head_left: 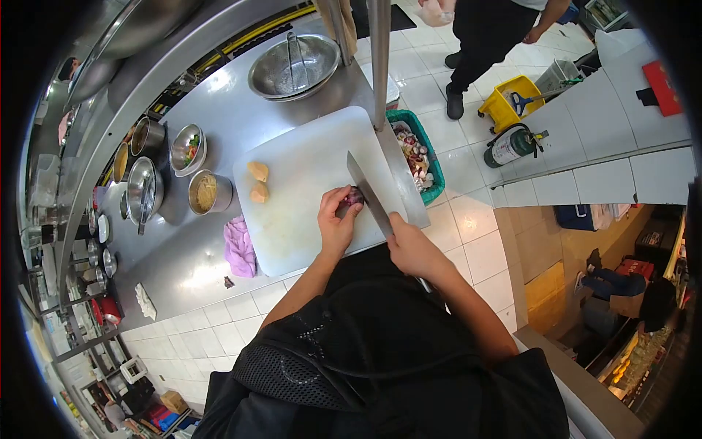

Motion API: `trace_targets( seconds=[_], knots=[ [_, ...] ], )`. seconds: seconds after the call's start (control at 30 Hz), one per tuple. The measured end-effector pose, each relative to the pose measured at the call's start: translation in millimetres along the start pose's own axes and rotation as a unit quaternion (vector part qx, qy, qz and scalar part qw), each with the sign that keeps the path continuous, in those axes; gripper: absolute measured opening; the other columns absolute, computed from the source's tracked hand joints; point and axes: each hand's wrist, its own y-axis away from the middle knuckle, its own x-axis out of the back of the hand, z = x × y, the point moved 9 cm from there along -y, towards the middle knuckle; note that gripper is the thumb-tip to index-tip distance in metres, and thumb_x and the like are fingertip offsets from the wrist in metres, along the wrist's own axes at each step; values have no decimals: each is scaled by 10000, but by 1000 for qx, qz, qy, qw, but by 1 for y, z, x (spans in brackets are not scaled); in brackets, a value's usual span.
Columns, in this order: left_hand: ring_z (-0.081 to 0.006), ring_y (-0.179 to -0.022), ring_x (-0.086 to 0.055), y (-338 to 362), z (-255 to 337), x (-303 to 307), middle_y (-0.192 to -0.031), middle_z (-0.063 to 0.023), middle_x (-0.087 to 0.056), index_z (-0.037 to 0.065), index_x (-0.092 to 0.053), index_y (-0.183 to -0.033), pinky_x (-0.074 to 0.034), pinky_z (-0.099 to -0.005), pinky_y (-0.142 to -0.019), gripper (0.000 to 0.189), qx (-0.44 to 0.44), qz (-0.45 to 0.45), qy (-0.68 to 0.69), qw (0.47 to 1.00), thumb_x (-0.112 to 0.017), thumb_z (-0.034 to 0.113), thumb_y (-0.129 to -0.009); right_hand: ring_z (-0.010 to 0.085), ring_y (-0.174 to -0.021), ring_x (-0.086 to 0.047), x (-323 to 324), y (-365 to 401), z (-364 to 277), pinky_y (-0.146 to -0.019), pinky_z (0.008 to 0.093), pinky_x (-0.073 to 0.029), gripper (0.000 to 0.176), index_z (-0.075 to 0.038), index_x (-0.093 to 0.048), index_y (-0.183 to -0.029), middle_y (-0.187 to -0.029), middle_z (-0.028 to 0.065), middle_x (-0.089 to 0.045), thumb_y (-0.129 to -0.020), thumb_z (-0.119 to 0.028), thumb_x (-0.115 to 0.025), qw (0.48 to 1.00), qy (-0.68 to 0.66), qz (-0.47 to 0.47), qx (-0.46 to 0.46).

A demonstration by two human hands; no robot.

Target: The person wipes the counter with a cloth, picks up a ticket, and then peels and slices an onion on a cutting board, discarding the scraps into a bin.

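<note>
On the white cutting board (pixel 292 227), my left hand (pixel 337 225) is closed around a red onion (pixel 354 196), with fingers curled over its left side. My right hand (pixel 413 245) grips the handle of a large kitchen knife (pixel 371 192). The blade points away from me and stands right at the onion's right side. Two pale, peeled pieces (pixel 258 181) lie at the left part of the board, apart from both hands. A purple cloth (pixel 239 247) is bunched at the board's left edge.
A green basket (pixel 439 164) of onions and peelings stands right of the steel counter (pixel 175 252). Metal bowls (pixel 256 77) sit at the back, and pots and bowls (pixel 210 192) at left. Beyond are a person's legs (pixel 479 44), a yellow bucket (pixel 497 110) and a fire extinguisher (pixel 510 146).
</note>
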Motion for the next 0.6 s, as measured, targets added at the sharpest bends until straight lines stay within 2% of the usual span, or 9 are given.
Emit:
trace_targets(
  seconds=[0.1,0.13,0.2,0.27,0.3,0.37,0.4,0.53,0.6],
  knots=[
    [-236,-1147,-649,0,5,1,-1270,-129,-635,25,-723,-1279,-558,-337,-978,451,-16,-3,-18,1000,-850,37,-846,581,-945,-650,-42,-34,26,-839,626,-490,247,70,-449,-1197,-924,387,-661,-993,-40,-537,999,6,43,-1],
    [-236,-1146,-650,1,7,2,-1265,-130,-636,23,-718,-1280,-558,-339,-978,437,-24,-3,-29,999,-835,31,-860,584,-928,-652,-43,-41,24,-823,626,-494,240,56,-454,-1192,-904,384,-657,-997,-42,-553,997,-3,79,8],
    [-236,-1146,-652,-1,14,4,-1261,-131,-638,20,-713,-1282,-559,-341,-978,423,-36,2,-37,999,-820,25,-873,583,-929,-653,-42,-43,27,-827,628,-492,269,61,-456,-1221,-901,385,-658,-995,-43,-559,997,8,80,1],
    [-244,-1162,-647,2,20,8,-1250,-133,-642,16,-701,-1292,-555,-345,-982,372,-5,18,-29,999,-732,-9,-922,582,-931,-654,-43,-36,27,-831,631,-491,299,65,-457,-1250,-899,386,-658,-994,-45,-565,997,16,80,-11],
    [-244,-1162,-647,1,17,11,-1250,-133,-642,16,-701,-1292,-555,-345,-982,372,-11,19,-25,999,-732,-9,-922,582,-923,-652,-39,-35,26,-828,633,-490,300,70,-457,-1243,-903,385,-661,-985,-44,-561,996,8,89,-4],
    [-247,-1182,-638,-2,-6,28,-1241,-149,-642,7,-684,-1313,-551,-348,-989,360,-4,10,-16,1000,-644,-24,-956,582,-914,-649,-32,-32,28,-825,635,-490,301,74,-456,-1235,-908,383,-664,-977,-44,-558,995,4,99,7],
    [-239,-1207,-624,-5,-11,36,-1244,-163,-640,2,-678,-1320,-545,-352,-1002,362,1,-12,-42,999,-580,-38,-974,561,-905,-658,-31,-29,33,-816,593,-506,317,62,-485,-1261,-912,368,-670,-977,-45,-577,995,-5,96,-2],
    [-224,-1161,-653,-4,-7,45,-1249,-160,-643,10,-665,-1336,-559,-348,-977,373,-9,-22,-95,995,-640,-11,-964,506,-889,-673,-20,-11,35,-785,502,-527,356,24,-574,-1314,-920,314,-685,-970,-58,-610,995,-45,91,23],
    [-222,-1094,-688,1,-17,37,-1250,-141,-653,21,-656,-1346,-578,-345,-936,421,100,22,14,995,-722,31,-931,493,-899,-681,-2,-7,34,-791,497,-535,397,7,-585,-1347,-937,297,-691,-956,-51,-618,996,-14,88,20]
  ],
)
